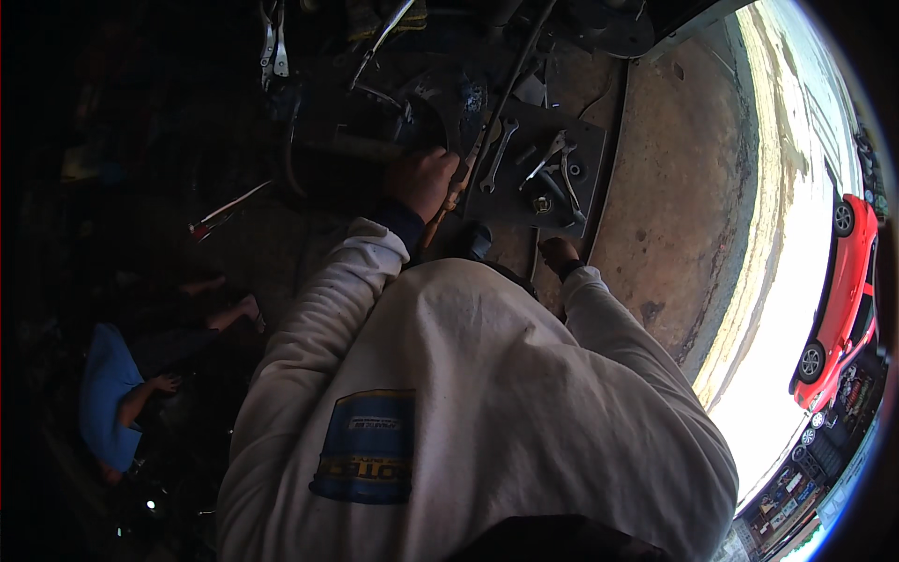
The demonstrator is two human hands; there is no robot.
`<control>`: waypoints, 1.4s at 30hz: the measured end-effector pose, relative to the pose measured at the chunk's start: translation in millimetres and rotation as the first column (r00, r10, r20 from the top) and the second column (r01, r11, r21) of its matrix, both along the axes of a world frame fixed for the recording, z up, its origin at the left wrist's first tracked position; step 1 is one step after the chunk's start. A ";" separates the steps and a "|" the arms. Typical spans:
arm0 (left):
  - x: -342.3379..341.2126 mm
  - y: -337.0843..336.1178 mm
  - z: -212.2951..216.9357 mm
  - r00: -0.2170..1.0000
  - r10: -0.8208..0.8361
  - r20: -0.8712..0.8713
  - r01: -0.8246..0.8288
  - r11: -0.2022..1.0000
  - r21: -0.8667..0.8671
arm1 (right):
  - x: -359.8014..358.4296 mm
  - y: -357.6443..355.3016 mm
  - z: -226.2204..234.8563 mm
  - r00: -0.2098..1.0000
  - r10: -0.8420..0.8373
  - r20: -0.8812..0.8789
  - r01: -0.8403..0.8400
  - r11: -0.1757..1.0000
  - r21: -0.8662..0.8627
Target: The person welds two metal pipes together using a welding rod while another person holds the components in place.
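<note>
The person is wearing a loose, off-white long-sleeved shirt (524,393), its cloth falling in soft folds and showing faint grey smudges. On the shirt's left side, toward its lower edge, a blue printed panel (363,445) with a dark border is displaying yellow lettering and a small pale label. The left sleeve (314,304) is creasing heavily and bunching at its end, where a dark cuff (401,225) is circling the wrist. The right sleeve (623,318) is running smoother, also ending in a dark cuff (569,269). Both hands (423,183) are showing bare.
</note>
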State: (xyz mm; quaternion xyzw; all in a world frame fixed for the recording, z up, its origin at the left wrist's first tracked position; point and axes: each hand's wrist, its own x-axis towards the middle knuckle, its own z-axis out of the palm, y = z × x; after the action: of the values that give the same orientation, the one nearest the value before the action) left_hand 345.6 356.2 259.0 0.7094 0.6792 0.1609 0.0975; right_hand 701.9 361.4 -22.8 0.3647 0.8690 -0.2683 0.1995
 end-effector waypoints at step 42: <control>11.9 -18.7 -2.6 0.997 0.053 0.056 -0.055 0.998 0.024 | -337.0 231.4 290.6 0.914 0.382 -0.133 -0.319 0.884 0.343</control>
State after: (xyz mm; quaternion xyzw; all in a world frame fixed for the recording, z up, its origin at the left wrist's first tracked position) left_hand 357.5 337.4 256.4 0.6872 0.6931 0.1917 0.1028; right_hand 364.9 592.8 267.8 0.1993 0.9676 -0.1209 0.0974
